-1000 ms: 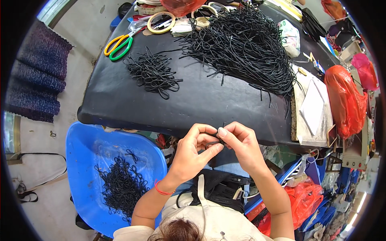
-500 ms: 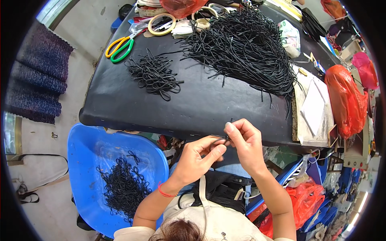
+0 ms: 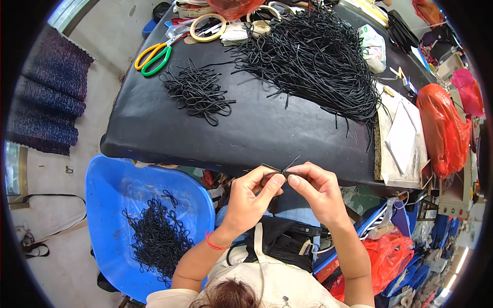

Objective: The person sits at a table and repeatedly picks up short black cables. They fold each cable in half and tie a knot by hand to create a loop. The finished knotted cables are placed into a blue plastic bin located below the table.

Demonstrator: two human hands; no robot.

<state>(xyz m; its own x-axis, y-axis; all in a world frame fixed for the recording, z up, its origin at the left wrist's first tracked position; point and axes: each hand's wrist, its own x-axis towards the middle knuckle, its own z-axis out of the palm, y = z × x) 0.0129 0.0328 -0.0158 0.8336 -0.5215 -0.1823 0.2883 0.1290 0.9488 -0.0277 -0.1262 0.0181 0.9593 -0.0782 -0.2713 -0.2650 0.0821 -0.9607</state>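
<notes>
I hold a short black cord [image 3: 280,169] between both hands, just past the near edge of the black table [image 3: 267,128]. My left hand [image 3: 251,197] pinches it with thumb and forefinger, and my right hand [image 3: 313,187] pinches it from the other side, fingertips nearly touching. Both grips are narrow, closed on the cord, whose loose ends stick up and out; it looks like a small bow or knot, though it is too thin to be sure. A large heap of black cords [image 3: 313,59] lies far right on the table, a smaller pile of looped cords [image 3: 197,92] far left, beside yellow-green scissors [image 3: 154,56]. A blue chair [image 3: 149,205] at my near left holds finished pieces. To tie neatly, I judge the pinch should stay tight at the crossing while the ends are drawn evenly.
</notes>
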